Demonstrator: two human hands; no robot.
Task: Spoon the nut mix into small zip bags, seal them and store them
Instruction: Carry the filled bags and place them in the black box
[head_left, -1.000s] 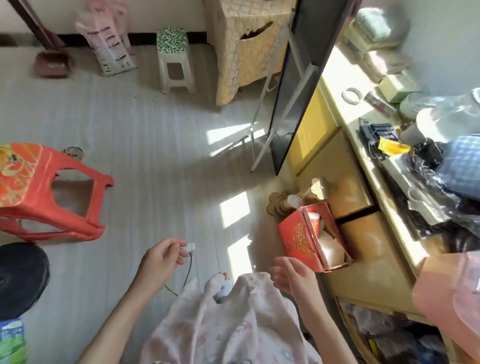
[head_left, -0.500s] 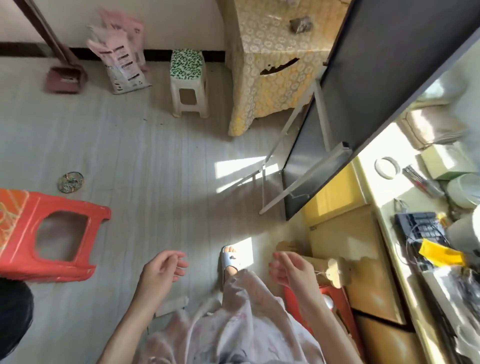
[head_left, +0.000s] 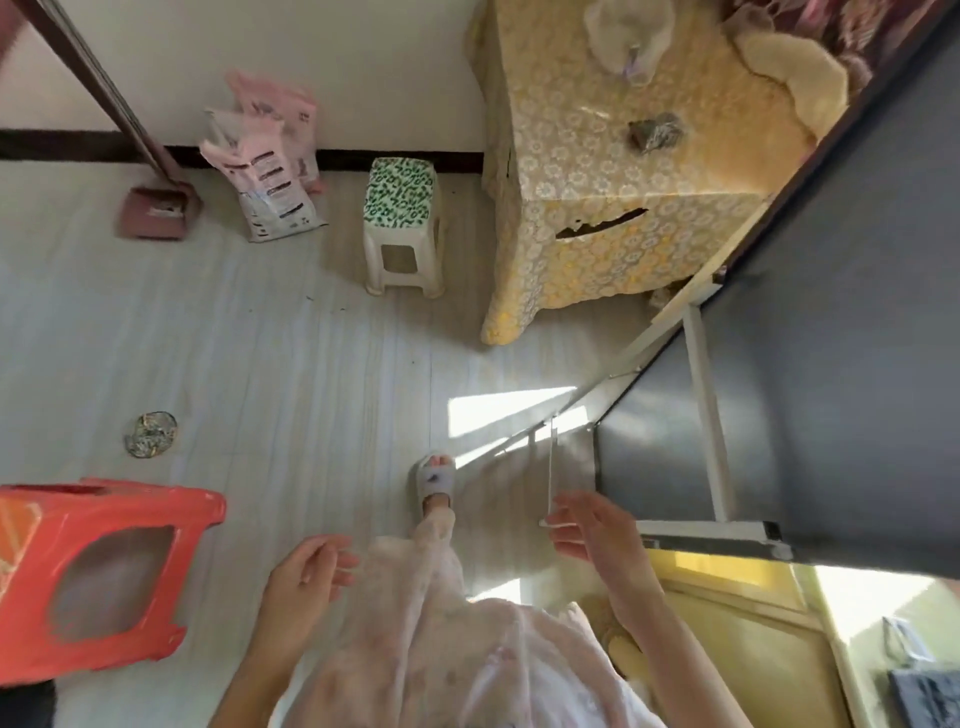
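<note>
No nut mix, spoon or zip bag shows in this view. My left hand (head_left: 306, 577) hangs in front of me over the pale floor with its fingers loosely curled and nothing in it. My right hand (head_left: 592, 527) is raised a little further forward, fingers spread and relaxed, holding nothing, close to the lower corner of a dark folding panel (head_left: 779, 415). My slippered foot (head_left: 435, 480) steps forward between the two hands.
A red plastic stool (head_left: 98, 566) stands at the left. Ahead are a small green-topped stool (head_left: 402, 223), pink printed bags (head_left: 270, 166), a dustpan (head_left: 158, 210) and a yellow-covered cabinet (head_left: 613, 171). A yellow wooden cabinet (head_left: 737, 623) runs along the right. A small round object (head_left: 150, 434) lies on the floor.
The view has swung up and to the left, away from the red box and the cluttered counter. My left hand let go of the small white thing it pinched. I have stepped forward.
</note>
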